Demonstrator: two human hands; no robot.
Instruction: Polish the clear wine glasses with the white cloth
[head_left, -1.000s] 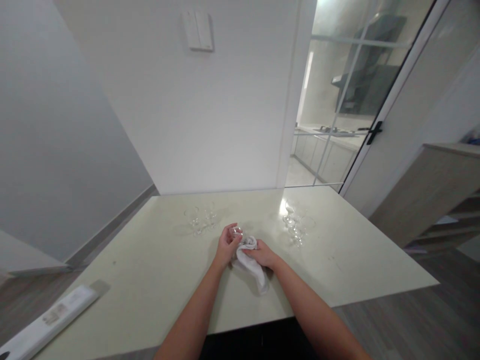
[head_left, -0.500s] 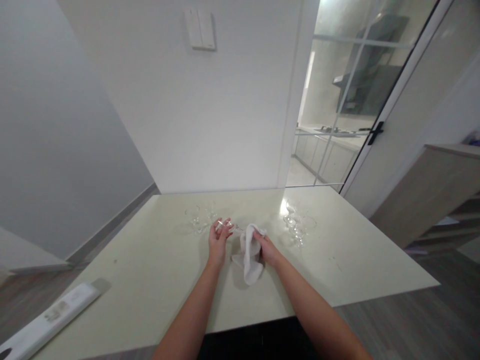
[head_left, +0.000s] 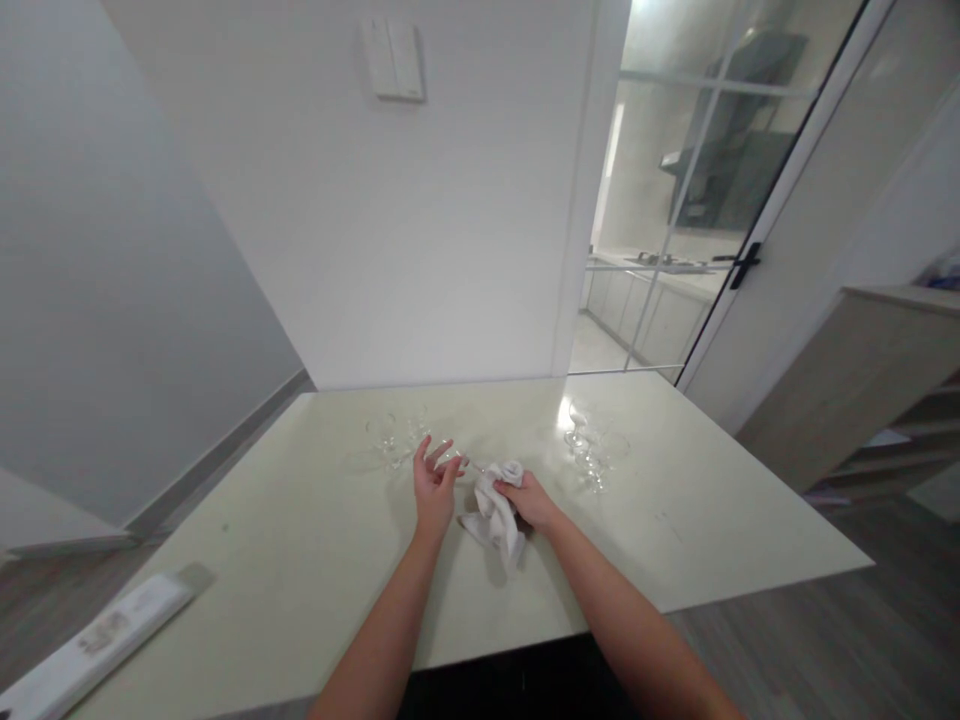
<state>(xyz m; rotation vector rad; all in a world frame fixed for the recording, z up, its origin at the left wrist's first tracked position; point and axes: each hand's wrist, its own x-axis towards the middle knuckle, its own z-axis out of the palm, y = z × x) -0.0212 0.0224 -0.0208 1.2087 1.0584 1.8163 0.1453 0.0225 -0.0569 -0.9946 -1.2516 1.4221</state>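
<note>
Centrally, a clear stemmed glass, transparent and faintly outlined, lies sideways between the hands over the pale table. Left hand: fingers partly spread, holding the bowl; right hand: gripping a crumpled white cloth at the stem end.

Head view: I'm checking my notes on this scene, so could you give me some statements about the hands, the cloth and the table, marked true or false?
1. The right hand holds a cloth. True.
2. The left hand lies flat on the table. False: its fingers are at a clear glass.
3. Other glasses are on the table to the right of the cloth. True.
4. The cloth is black. False: it is white.
5. A long white object lies on the table, left of the hands. True.
6. The wall switch is beneath the table. False: it is on the wall above.
</note>
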